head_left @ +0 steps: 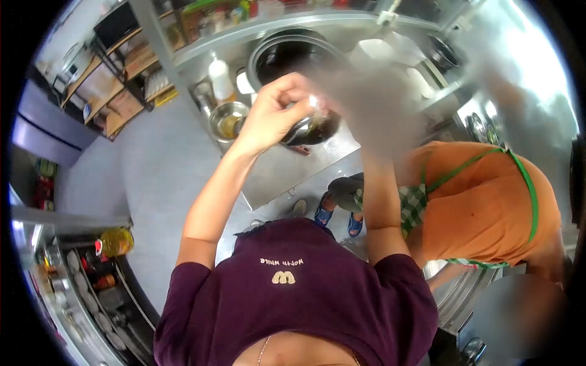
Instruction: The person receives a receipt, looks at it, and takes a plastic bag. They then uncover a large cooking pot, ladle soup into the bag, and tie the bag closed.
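Note:
My left hand (278,110) is raised over the metal counter, its thumb and fingers pinched together on something small that I cannot make out. A grey blur covers most of my right hand, beside the left; only the forearm (381,189) shows clearly. Below and behind the hands stands a large dark pot (278,58), with a dark, shiny round vessel (317,131) nearer to me. Left of my left hand sits a steel bowl (221,124) with some yellowish liquid, next to a white squeeze bottle (220,79).
A person in an orange shirt (482,207) with green apron straps bends close on my right. An open drawer unit (101,299) with bottles is at lower left, an oil jug (117,242) on its edge. Wooden shelves (101,94) stand upper left. White containers (375,52) rest at the counter's back.

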A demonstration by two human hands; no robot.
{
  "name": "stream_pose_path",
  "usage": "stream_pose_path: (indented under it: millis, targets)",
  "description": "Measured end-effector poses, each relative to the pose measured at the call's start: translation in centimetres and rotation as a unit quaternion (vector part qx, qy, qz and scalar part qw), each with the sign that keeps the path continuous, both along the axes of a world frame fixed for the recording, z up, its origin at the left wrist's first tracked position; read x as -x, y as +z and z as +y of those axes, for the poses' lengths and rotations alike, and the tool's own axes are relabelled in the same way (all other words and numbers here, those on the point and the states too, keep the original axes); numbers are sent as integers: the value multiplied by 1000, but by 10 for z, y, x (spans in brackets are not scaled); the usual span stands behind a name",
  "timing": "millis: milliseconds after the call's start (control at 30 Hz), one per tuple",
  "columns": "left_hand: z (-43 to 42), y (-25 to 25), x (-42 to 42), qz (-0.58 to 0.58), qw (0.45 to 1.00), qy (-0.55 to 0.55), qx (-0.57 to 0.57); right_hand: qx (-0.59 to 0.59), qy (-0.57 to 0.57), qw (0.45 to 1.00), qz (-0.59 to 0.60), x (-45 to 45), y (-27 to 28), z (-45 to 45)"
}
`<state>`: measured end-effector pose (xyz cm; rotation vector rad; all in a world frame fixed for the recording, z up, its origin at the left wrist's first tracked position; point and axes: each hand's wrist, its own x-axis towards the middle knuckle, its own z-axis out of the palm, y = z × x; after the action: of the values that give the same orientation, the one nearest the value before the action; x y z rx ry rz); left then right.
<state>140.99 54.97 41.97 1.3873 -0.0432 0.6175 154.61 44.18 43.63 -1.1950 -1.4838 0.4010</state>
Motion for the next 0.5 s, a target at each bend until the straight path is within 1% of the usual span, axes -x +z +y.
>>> stream_pose_path:
  millis: [33, 67, 133, 200, 233, 300, 333, 433, 467, 500]
  targets:
    - [1, -4, -1, -15, 1000, -9, 22, 10, 10, 999, 36, 1, -4, 3]
    - [3, -8, -2, -23, 1000, 7, 18, 5, -6, 999, 44, 4, -6, 6]
    - [4, -14, 1, -13, 999, 21, 35, -4, -39, 997, 59, 9, -11, 12]
    - [6, -18, 5, -10, 999, 30, 42, 7, -34, 993, 108, 18, -12, 14]
    - [8, -20, 7, -4, 999, 34, 35, -7, -15, 992, 127, 23, -12, 15]
    - [13, -23, 11, 8, 999, 39, 24, -34, -2, 992, 123, 26, -15, 20]
    - [14, -22, 13, 16, 999, 38, 18, -46, -7, 994, 102, 27, -16, 21]
    - [11, -22, 20, 35, 997, 60, -20, -25, 38, 989, 144, 29, -20, 17]
    - [10, -22, 21, 43, 994, 83, -61, -16, 62, 985, 159, 27, -19, 15]
    - [10, -20, 22, 50, 992, 81, -81, -12, 78, 982, 171, 24, -19, 15]
